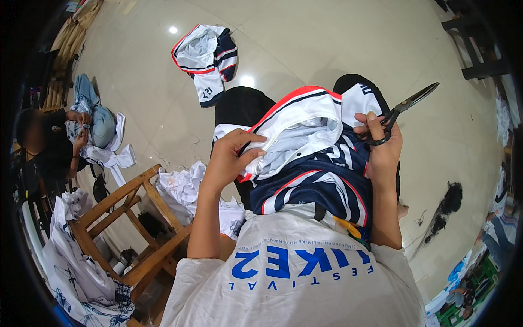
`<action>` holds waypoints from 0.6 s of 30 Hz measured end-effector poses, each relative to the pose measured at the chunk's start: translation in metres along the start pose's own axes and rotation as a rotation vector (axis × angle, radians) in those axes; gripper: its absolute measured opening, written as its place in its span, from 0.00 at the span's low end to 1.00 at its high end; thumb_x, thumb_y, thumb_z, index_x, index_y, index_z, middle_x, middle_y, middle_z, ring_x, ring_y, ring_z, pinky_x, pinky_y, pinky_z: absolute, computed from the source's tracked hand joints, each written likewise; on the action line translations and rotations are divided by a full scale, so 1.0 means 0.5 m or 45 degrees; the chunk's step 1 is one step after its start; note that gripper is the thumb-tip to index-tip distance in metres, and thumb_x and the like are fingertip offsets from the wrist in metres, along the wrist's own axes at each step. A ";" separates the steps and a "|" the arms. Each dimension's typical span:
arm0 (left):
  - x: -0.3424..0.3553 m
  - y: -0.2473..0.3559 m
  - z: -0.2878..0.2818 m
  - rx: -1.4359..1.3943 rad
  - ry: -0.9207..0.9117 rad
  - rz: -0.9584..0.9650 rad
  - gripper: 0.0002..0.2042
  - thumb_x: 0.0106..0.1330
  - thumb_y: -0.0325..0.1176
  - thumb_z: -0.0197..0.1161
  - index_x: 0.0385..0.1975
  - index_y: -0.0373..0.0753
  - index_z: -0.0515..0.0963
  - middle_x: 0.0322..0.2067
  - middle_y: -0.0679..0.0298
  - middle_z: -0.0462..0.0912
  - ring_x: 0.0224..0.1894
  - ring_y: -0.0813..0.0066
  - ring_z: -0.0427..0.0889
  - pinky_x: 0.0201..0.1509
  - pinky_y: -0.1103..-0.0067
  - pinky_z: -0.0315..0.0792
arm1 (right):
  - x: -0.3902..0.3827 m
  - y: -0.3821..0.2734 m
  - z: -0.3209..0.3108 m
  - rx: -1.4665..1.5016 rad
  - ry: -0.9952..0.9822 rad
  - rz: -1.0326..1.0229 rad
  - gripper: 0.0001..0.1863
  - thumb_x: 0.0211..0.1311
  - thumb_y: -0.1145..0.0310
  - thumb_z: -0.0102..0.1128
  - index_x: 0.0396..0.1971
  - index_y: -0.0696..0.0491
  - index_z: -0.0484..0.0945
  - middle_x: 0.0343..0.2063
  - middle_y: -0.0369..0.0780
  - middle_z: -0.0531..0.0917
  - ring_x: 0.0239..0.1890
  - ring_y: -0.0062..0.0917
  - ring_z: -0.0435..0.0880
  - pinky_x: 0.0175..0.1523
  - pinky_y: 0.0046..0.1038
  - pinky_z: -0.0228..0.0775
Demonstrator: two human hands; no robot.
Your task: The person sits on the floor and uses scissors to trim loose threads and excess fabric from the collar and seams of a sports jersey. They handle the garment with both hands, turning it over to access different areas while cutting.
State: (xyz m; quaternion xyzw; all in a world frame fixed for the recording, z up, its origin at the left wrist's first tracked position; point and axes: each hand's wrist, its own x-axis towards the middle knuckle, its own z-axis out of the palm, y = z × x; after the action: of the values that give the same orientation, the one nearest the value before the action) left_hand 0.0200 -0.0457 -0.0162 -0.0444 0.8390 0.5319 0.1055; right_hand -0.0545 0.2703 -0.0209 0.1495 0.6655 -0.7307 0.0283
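Note:
Across my lap lies a navy, white and red sports jersey (294, 188), bunched up with a round white opening edged in red and black turned upward. My left hand (226, 158) pinches the left rim of that opening between thumb and fingers. In my right hand (384, 144) is a pair of dark metal scissors (411, 103), with fingers through the handle loops. The blades point up and to the right, away from the cloth, and look nearly closed together. The heel of my right hand rests close to the jersey's right side.
A similar jersey (210, 60) lies folded on the glossy tiled floor ahead. At left are a wooden frame (136, 204) and heaps of white cloth (182, 188). A co-worker (52, 141) handles cloth farther left. Dark fibres (449, 201) lie on the floor at right.

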 end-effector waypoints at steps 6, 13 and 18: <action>-0.005 -0.012 0.025 0.446 0.080 0.067 0.12 0.55 0.32 0.78 0.40 0.47 0.89 0.40 0.60 0.80 0.40 0.64 0.78 0.42 0.71 0.71 | 0.003 0.004 -0.003 -0.026 -0.003 0.017 0.15 0.69 0.59 0.68 0.36 0.57 0.76 0.36 0.49 0.89 0.31 0.23 0.85 0.44 0.25 0.73; 0.000 -0.007 0.045 0.738 0.266 0.514 0.09 0.54 0.35 0.77 0.35 0.53 0.88 0.51 0.67 0.80 0.56 0.59 0.75 0.55 0.63 0.65 | -0.010 -0.009 0.009 0.002 -0.047 0.060 0.15 0.70 0.59 0.67 0.35 0.56 0.76 0.34 0.47 0.89 0.28 0.21 0.84 0.38 0.23 0.72; 0.009 -0.012 0.043 0.838 0.213 0.524 0.06 0.55 0.36 0.76 0.32 0.50 0.87 0.46 0.72 0.82 0.56 0.65 0.76 0.57 0.62 0.62 | -0.028 -0.021 0.017 0.001 -0.109 0.055 0.13 0.70 0.61 0.66 0.35 0.55 0.77 0.32 0.45 0.88 0.27 0.21 0.84 0.36 0.22 0.72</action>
State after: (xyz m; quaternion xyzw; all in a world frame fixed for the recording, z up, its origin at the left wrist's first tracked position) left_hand 0.0197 -0.0287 -0.0314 0.1178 0.9617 0.2390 -0.0635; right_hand -0.0449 0.2610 -0.0068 0.1325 0.6601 -0.7359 0.0722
